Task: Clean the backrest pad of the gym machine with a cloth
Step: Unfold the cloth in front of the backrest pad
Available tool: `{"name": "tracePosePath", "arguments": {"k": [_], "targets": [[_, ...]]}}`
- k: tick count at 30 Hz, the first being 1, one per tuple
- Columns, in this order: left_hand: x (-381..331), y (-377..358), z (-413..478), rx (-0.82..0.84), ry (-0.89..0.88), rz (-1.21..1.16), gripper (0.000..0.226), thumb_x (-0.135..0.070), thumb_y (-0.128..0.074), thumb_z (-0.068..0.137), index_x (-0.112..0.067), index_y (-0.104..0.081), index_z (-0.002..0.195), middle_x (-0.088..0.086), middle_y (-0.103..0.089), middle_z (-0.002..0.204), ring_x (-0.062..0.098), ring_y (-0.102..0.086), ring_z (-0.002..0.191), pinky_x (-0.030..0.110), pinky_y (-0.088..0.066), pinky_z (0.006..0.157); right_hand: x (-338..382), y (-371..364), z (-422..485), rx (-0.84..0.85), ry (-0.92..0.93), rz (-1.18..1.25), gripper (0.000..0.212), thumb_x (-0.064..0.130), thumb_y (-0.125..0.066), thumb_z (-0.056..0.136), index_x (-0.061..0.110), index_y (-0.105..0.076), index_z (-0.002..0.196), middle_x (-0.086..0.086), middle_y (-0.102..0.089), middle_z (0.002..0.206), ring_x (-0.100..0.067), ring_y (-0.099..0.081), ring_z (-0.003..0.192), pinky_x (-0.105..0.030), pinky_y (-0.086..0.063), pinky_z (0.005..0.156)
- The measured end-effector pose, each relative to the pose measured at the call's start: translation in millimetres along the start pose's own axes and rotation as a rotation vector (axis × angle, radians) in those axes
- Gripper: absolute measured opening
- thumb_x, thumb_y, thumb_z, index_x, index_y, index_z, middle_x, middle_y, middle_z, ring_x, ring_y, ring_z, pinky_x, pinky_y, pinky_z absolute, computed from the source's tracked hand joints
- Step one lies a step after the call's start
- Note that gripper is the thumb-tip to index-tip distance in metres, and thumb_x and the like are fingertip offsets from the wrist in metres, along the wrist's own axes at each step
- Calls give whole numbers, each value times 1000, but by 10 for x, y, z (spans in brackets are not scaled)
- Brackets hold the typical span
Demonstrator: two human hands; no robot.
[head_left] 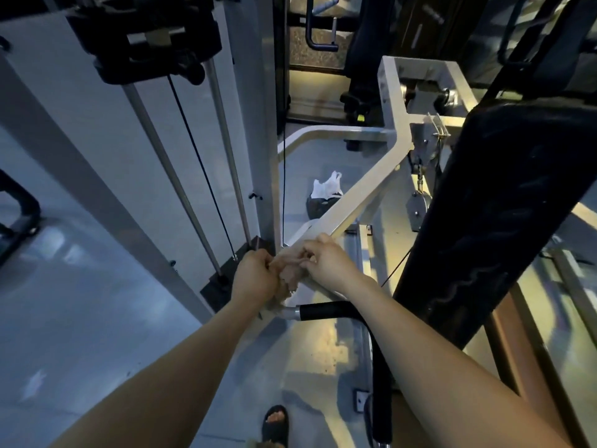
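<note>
Head camera caught the left hand [255,276] and right hand [326,258] together, each pinching the crumpled beige cloth [286,280], apparently bunching it for wiping, while the black backrest pad [504,205] stood untouched at their three o'clock.

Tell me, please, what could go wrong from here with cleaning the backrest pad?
1. The cloth is bunched between the left hand and right hand; wiped as a wad, it may clean the backrest pad unevenly.
2. Reaching across to the pad, an arm could catch the thin cable or bump the handle.
3. The foot wears an open sandal near the metal frame; toes could get stubbed.
</note>
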State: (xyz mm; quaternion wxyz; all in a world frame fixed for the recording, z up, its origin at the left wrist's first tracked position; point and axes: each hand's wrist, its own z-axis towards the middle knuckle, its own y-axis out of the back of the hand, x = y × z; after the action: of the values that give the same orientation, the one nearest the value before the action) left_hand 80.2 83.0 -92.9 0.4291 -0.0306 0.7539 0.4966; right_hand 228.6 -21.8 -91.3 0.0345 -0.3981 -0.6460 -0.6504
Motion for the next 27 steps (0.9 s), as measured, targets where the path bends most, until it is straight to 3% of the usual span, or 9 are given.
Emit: {"name": "tracePosePath", "arguments": {"k": [3,5,9,11,13,16,20,23,27], "targets": [[-84,53,-44,-45,-63,-34,23,-20,-59,98,-21,-62,75,-6,-58,71,3,-54,62,12,-34,49,-29,36,-38,5,39,33,15,20,-61,95,27,-68,106,-1,-44,110,-26,-49,109,-40,-48,97],[-238,84,-121,-29,-76,-72,17,-22,-55,101,-19,-63,86,-6,-61,73,3,-56,64,11,-36,49,-20,116,-101,14,53,91,9,20,-61,94,25,-63,101,2,-46,115,-21,-48,111,-35,-47,99],[-548,62,-340,-4,-150,-138,11,-24,-51,103,-19,-59,97,-3,-63,81,9,-58,72,22,-41,56,-69,398,-434,-77,81,329,6,16,-62,82,21,-60,85,8,-55,114,-11,-54,112,-30,-48,92],[-736,-9,-517,31,-205,-155,10,-22,-51,103,-21,-59,97,-1,-64,81,13,-61,73,27,-49,59,-157,566,-712,-92,50,458,7,20,-62,77,22,-56,80,7,-64,106,-6,-61,98,-29,-51,81],[-976,-131,-748,51,-259,-197,10,-20,-53,102,-21,-61,98,-2,-63,80,5,-60,72,21,-50,61,-307,734,-1039,-119,35,552,9,22,-60,77,21,-52,80,2,-62,82,-8,-56,68,-29,-47,63],[-1357,-426,-1162,4,-336,-233,9,-18,-56,101,-19,-63,95,-10,-62,81,-6,-55,74,12,-40,64,-657,964,-1600,-169,48,644,18,0,-57,87,15,-48,85,-1,-45,72,-6,-43,55,-21,-38,56],[-1851,-1050,-1847,5,-237,-362,10,-18,-62,99,-14,-66,91,-3,-63,74,4,-54,63,17,-43,61,-1273,1213,-2454,-219,56,742,29,-13,-54,88,15,-45,95,3,-40,69,-1,-38,55,-17,-34,55],[-2253,-1483,-2327,85,-160,-421,8,-14,-65,97,-8,-67,92,6,-66,72,10,-56,58,24,-46,58,-1733,1397,-3073,-259,36,712,26,-4,-55,91,21,-48,97,5,-45,71,-1,-41,55,-17,-35,54],[-2724,-1845,-2838,185,-81,-425,12,-19,-66,96,-13,-67,85,-4,-60,57,8,-53,47,21,-42,47,-2206,1576,-3672,-315,-43,650,19,12,-58,96,31,-62,94,12,-61,83,1,-53,67,-20,-41,66]]}}
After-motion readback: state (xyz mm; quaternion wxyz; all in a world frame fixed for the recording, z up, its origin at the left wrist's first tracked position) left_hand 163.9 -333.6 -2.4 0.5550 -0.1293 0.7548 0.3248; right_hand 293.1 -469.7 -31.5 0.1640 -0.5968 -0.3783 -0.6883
